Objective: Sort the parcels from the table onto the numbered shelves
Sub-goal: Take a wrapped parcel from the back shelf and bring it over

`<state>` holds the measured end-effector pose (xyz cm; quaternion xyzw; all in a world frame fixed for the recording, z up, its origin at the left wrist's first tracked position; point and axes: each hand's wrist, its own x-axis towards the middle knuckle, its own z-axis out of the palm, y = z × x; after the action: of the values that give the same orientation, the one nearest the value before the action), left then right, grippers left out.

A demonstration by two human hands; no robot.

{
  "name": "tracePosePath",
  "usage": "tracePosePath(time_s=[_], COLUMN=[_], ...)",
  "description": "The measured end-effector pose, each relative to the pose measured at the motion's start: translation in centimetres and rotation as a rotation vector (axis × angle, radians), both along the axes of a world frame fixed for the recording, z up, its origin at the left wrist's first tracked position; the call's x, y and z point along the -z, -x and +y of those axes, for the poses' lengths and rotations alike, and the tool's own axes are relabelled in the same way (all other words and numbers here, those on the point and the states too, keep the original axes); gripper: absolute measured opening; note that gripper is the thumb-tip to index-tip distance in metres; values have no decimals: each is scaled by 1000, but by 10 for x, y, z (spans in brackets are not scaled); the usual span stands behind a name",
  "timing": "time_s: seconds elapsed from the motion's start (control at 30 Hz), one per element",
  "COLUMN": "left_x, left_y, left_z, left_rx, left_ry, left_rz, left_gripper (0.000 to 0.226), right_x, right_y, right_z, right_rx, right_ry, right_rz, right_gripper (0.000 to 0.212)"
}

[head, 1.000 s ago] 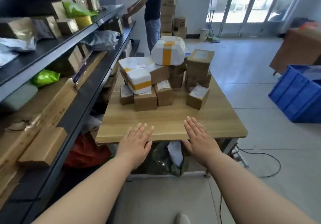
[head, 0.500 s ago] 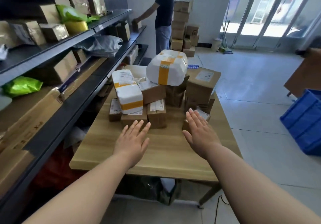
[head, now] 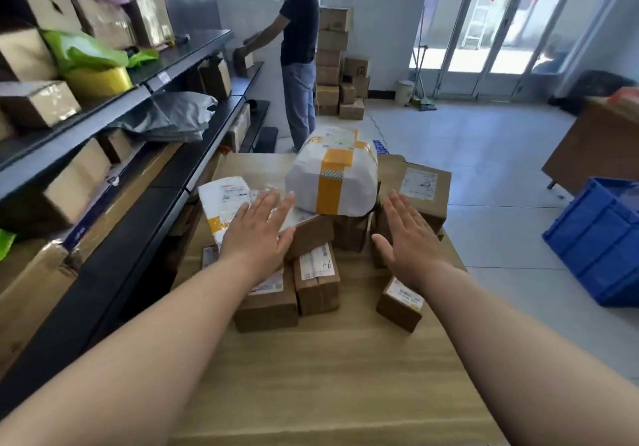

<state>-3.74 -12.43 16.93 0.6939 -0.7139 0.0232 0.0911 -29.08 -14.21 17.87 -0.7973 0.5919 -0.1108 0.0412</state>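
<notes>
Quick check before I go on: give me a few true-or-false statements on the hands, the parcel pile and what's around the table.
1. The left hand and the right hand are both open and grip nothing. True.
2. The white parcel with orange tape lies flat on the tabletop. False: it sits on top of the pile, on brown boxes.
3. A blue crate stands on the floor to the right of the table. True.
4. The grey bag lies on the table. False: it lies on a shelf at the left.
5. Nobody else is in the room. False: another person stands at the far end of the shelves.
</notes>
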Motion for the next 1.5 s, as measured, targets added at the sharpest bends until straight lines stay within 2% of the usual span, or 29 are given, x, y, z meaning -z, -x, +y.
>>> tracePosePath(time_s=[0.13,0.3,0.47,0.57,0.63,0.77,0.87,1.0,1.1,1.23,1.33,1.5], left_x=[-8,-3,5,9,13,15,10,0,-9,-20,-28,-30], left_y=[-10,-20,-33,-28,-25,-20,-13,-10,-12,-10,-5,3], left_z=[-49,-104,-144,-155,-165,-181,-178,-169,-153,-124,-96,-38], left_rx=[50,96,103,34,-41,-92,-120,-120,-154,-262,-349,-487], left_ry=[51,71,6,-56,-109,-298,-345,-253,-168,-76,16,154], left_rz=[159,254,383,663,938,1241,1396,1487,1532,1596,1622,1625], left_gripper=[61,60,59,59,62,65,53,43,51,73,63,60], right_x=[-11,-12,-2,5,8,12,16,11,4,-1,-3,-4], right_y=[-25,-46,-56,-58,-61,-69,-71,-71,-72,-71,-69,-71], right_z=[-33,-88,-127,-139,-143,-146,-150,-154,-148,-136,-127,-100], right_rx=[134,259,366,428,447,490,476,424,333,177,76,-94], right_ry=[-25,24,-22,-108,-219,-368,-375,-317,-266,-314,-346,-436], right_rz=[-226,-531,-620,-693,-835,-1126,-1151,-1190,-1213,-1224,-1230,-1140], right_gripper=[68,58,59,61,54,47,50,64,70,89,76,89])
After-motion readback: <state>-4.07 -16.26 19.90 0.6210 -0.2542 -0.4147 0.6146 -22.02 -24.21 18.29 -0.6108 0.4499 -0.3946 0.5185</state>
